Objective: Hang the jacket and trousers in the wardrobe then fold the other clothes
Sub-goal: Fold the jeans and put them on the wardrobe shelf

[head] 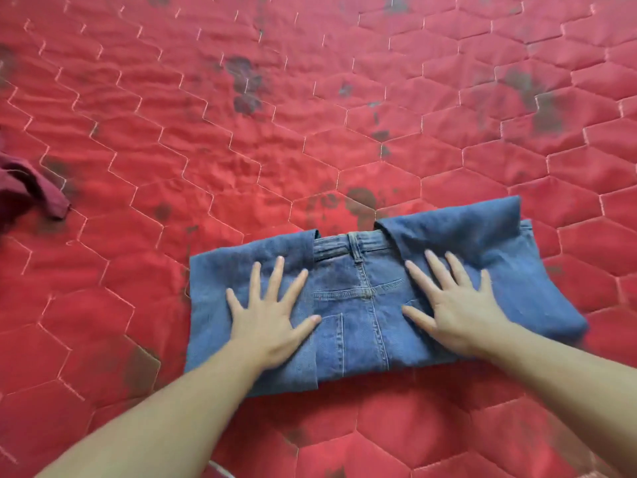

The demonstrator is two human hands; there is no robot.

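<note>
A: Where are the jeans (358, 305)?
B: Near bed (241, 150) edge, long axis running left-right. You're pressing left hand (272, 319) and right hand (455, 315) flat, fingers spread wide, holding nothing.

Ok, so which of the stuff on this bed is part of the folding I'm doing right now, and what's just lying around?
In the job:
- folded blue jeans
- left hand and right hand, both pressing flat on them

Lying about:
- dark red garment, crumpled at the left edge
- red quilted bedcover, the work surface
</note>
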